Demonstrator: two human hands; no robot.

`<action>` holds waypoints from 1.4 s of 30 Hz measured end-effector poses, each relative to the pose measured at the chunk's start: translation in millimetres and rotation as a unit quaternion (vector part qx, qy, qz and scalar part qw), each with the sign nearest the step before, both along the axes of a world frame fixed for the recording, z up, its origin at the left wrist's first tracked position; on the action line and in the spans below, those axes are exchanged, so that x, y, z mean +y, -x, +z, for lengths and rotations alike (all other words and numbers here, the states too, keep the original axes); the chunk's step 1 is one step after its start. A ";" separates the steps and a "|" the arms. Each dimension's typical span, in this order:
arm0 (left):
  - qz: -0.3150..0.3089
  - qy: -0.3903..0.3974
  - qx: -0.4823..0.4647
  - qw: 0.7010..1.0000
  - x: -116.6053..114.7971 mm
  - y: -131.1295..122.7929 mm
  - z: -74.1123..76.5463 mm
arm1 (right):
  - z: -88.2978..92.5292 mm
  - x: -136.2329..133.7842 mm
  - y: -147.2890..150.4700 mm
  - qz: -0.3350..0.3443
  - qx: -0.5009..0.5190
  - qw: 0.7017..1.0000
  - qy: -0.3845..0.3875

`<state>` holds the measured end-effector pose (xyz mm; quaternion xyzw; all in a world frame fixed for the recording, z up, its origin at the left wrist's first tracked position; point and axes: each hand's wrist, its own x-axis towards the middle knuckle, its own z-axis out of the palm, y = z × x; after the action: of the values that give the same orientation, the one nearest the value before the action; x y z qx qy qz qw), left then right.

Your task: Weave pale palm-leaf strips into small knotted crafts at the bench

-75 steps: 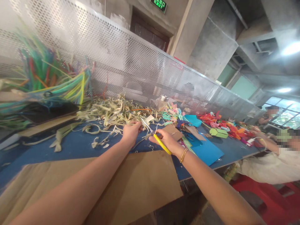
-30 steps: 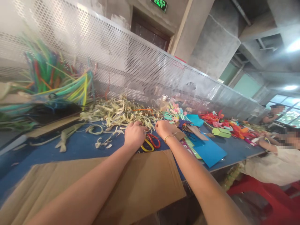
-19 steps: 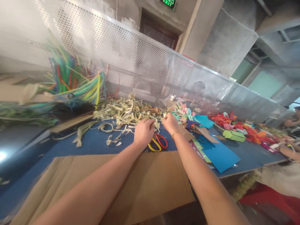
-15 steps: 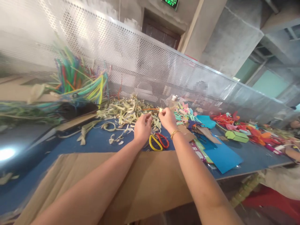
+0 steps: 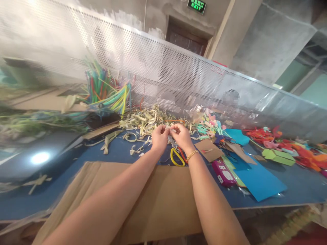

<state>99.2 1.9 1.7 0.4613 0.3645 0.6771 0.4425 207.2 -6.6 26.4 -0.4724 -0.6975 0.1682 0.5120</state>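
Note:
My left hand (image 5: 160,139) and my right hand (image 5: 183,136) meet fingertip to fingertip over the table. Both are closed in a pinch on a small pale piece (image 5: 167,128), mostly covered by the fingers. A thin orange stem (image 5: 175,120) shows just above the fingers, bent at its right end; whether it is joined to the pale piece I cannot tell. Below the right hand lie scissors (image 5: 172,157) with one yellow and one red handle loop, partly hidden by the wrist. Behind the hands spreads a heap of pale green dried strips (image 5: 145,120).
A cardboard sheet (image 5: 163,197) lies under my forearms on the blue table (image 5: 102,166). Coloured stems (image 5: 102,86) bunch at the left. To the right are blue paper (image 5: 260,180), a purple pack (image 5: 222,173) and red paper pieces (image 5: 255,136). A perforated metal screen (image 5: 143,61) stands behind.
My left hand has moved in to meet the right hand, its fingers closing on the pale piece. The orange stem now shows its bent right end. The view has swung left.

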 end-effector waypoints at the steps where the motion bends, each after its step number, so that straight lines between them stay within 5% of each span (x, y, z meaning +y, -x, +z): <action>1: -0.008 0.007 -0.007 1.000 -1.2 -0.7 0.7 | -0.7 0.5 -2.7 0.014 0.036 0.999 0.009; 9: -0.076 0.057 -0.027 0.995 -11.0 -0.3 6.7 | -4.7 8.1 -8.3 0.023 0.190 0.980 0.045; 18: -0.055 0.106 -0.125 0.985 -5.2 7.3 7.4 | 0.1 3.3 -13.4 0.111 0.089 0.990 0.011; 42: -0.061 0.114 -0.125 0.984 -11.0 7.0 14.4 | -3.4 3.2 -9.3 0.082 0.084 0.993 0.012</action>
<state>92.2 -9.0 16.1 0.3409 0.3519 0.6552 0.5751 216.6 -3.4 23.0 -0.4043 -0.6864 0.2570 0.5471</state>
